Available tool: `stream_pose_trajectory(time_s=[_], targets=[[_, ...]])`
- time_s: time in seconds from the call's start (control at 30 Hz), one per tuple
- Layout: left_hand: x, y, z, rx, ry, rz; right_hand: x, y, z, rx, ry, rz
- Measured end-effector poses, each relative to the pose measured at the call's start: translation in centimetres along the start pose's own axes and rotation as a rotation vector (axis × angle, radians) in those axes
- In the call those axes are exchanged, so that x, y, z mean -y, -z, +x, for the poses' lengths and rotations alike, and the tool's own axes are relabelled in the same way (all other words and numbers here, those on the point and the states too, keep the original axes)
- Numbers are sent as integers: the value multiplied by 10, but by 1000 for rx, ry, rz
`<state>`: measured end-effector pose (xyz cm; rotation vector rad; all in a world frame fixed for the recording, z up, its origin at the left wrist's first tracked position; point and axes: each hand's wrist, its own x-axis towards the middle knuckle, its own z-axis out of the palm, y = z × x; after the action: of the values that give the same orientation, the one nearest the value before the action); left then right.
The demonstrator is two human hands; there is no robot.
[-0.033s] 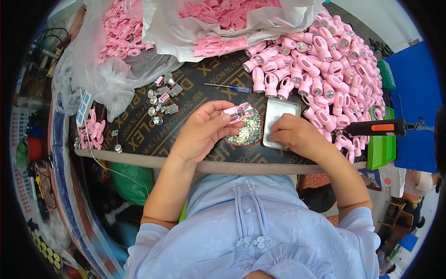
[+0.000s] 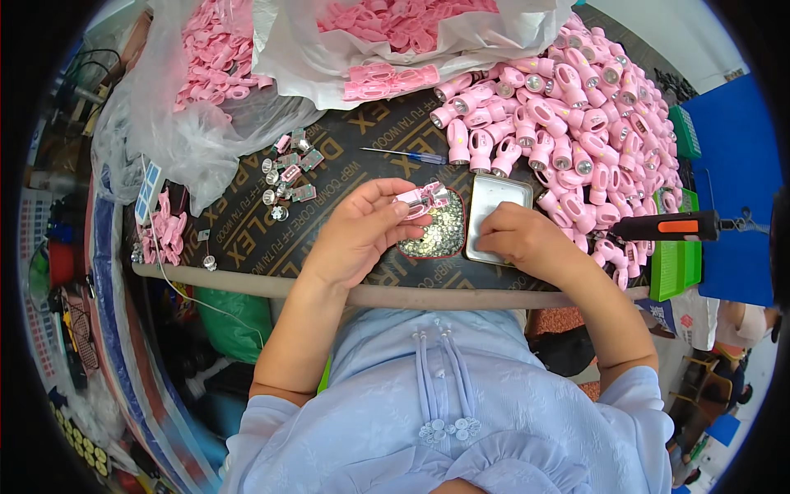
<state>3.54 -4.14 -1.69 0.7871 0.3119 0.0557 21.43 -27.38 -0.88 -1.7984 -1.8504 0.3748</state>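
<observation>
My left hand (image 2: 358, 230) pinches a partly assembled pink flashlight (image 2: 421, 201), its open shell showing a silvery reflector at one end. Just beneath it sits a red-rimmed container (image 2: 436, 239) full of small shiny round pieces. My right hand (image 2: 527, 240) reaches over a shallow metal tray (image 2: 500, 191), fingers bent and drawn together inside it. Whatever those fingertips grip is too small or hidden to make out. A screwdriver (image 2: 411, 155) with a blue handle lies beyond my left hand.
Finished pink flashlights (image 2: 576, 115) form a big heap at the right. Loose reflectors and circuit parts (image 2: 288, 174) lie left of centre. Bags of pink shells (image 2: 370, 25) stand at the back. A black-and-orange power screwdriver (image 2: 671, 226) hangs over green trays (image 2: 679, 263).
</observation>
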Motion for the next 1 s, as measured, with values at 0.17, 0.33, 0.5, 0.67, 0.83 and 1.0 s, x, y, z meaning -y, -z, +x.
stream_pose_trajectory(time_s=[0.17, 0.33, 0.5, 0.67, 0.83, 1.0], targets=[[1, 4, 0, -11, -6, -8, 0, -7, 0, -3, -36, -43], [-1, 1, -2, -7, -13, -22, -4, -6, 1, -134, -212, 78], [2, -8, 3, 5, -5, -18, 28, -1, 29, -358, -403, 519], [3, -18, 7, 39, 10, -31, 33, -5, 48, -469, -213, 403], [-2, -20, 4, 45, 18, -34, 41, -1, 61, -411, -172, 271], [-3, -16, 2, 39, 11, -56, 44, 0, 67, -373, -179, 294]])
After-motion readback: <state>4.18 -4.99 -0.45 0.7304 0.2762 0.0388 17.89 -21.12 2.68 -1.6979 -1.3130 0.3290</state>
